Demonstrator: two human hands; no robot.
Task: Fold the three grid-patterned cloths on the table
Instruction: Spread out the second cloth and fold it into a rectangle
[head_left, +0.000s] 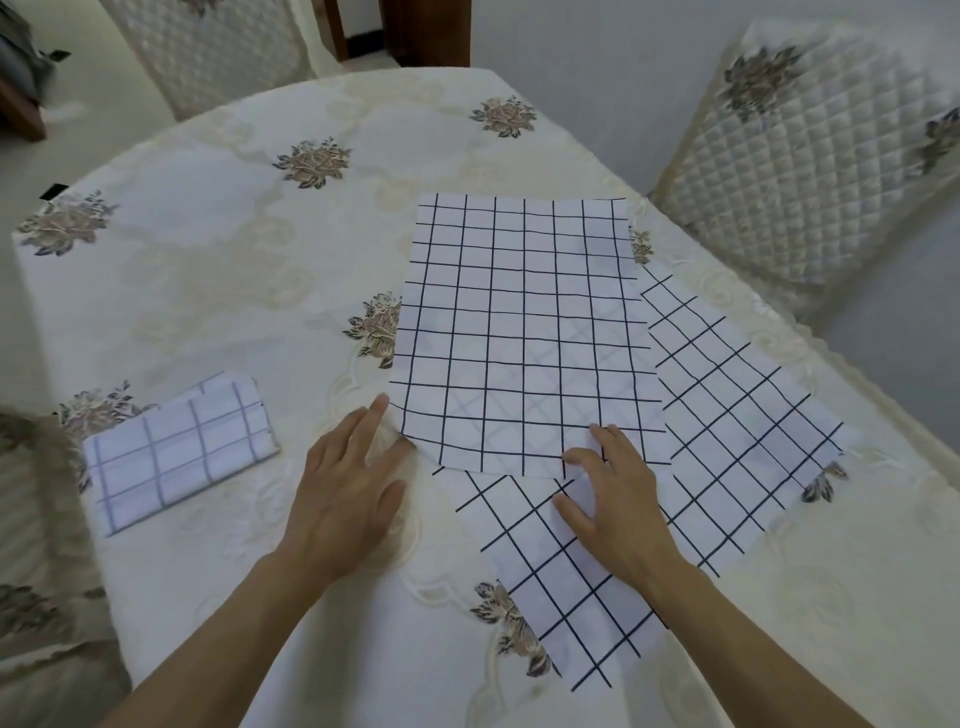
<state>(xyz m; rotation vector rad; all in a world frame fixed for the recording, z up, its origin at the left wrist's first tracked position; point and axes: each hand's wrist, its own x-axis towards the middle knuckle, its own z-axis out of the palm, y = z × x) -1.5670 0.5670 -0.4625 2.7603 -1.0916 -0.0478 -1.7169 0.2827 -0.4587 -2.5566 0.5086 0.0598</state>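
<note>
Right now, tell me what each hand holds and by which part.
Nothing is gripped. The left hand lies flat, fingertips at the top cloth's near-left corner; the right hand presses flat across its near edge.

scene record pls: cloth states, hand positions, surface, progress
folded cloth: left of the hands, lying apart from the others
top cloth: flat, unfolded, overlapping the bottom cloth
bottom cloth: flat, unfolded, set at an angle
left hand: open, fingers at top cloth's near left corner
right hand: open, fingertips at top cloth's near edge
surface: table with floral tablecloth
progress: one of three folded
</note>
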